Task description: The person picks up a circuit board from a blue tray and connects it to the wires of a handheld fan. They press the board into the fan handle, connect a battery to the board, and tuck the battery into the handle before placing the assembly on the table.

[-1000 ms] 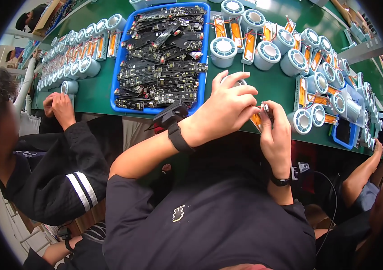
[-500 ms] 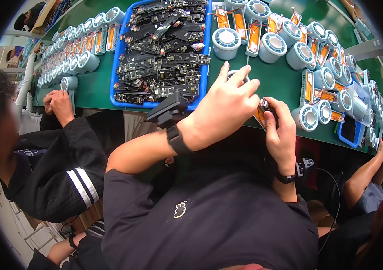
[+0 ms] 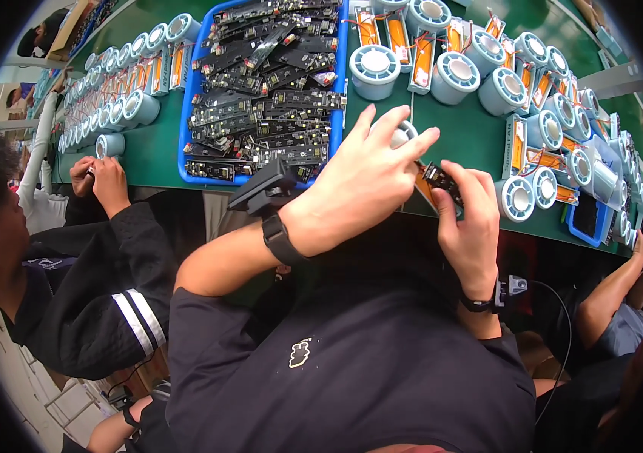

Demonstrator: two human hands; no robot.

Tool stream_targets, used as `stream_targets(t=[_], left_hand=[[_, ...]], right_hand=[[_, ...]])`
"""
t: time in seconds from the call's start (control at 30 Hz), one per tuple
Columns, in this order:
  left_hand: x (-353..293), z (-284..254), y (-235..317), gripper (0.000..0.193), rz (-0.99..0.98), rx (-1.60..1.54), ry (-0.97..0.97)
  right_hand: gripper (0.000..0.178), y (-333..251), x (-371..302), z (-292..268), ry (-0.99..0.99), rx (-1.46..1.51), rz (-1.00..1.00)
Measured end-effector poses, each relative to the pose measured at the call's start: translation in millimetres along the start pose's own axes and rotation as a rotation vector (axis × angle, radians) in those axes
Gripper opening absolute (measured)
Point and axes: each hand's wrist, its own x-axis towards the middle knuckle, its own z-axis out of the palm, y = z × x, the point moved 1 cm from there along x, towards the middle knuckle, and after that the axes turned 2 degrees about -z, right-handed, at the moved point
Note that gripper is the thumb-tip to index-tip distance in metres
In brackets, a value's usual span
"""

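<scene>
My right hand [image 3: 472, 226] grips a small black circuit board [image 3: 442, 181] between thumb and fingers, tilted toward my left hand. My left hand [image 3: 359, 185] reaches across with its outer fingers stretched and spread. Its thumb and index finger are bent together by the board's end, and whatever they pinch is hidden. Behind those fingers shows the round end of a light-blue fan [image 3: 404, 134], mostly covered. An orange strip in a pale handle [image 3: 423, 187] lies below them, partly hidden by both hands.
A blue tray [image 3: 185, 143] heaped with black circuit boards stands left of my hands. Light-blue fans [image 3: 455, 77] with open handles and red wires crowd the green table [image 3: 453, 136]. A co-worker's hands [image 3: 102, 180] work at the left; another person's arm [image 3: 616, 302] is at the right.
My right hand has turned, bringing more of the circuit board's face into view. My left hand has shifted slightly left and downward in the picture. The co-worker's hands on the left have moved too.
</scene>
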Motion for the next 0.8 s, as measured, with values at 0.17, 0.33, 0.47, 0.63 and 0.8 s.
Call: stream_targets(t=[0.17,0.33,0.47,0.63,0.8], left_hand=[[-10.5,-0.1,-14.7,0.011,0.044,-0.234,0.108],[-17.8,3.3,-15.2,0.009,0.05,-0.302,0.183],[-17.9,8.5,-17.5,0.009,0.053,-0.317,0.235],[-18.4,6.2,-11.5,0.008,0.021,-0.294,0.203],[-10.8,1.5,-7.6,0.009,-0.004,-0.211,0.164]], right_hand=[[0.033,-2.5,-1.9,-1.3,0.011,-0.012,-0.01],[0.033,-8.2,3.3,10.3,0.058,-0.012,-0.021],[0.034,-14.5,9.3,7.9,-0.003,-0.089,-0.001],[0.036,-11.9,7.3,2.7,-0.137,-0.128,0.002],[0.036,10.6,2.9,-2.0,-0.213,0.316,0.15]])
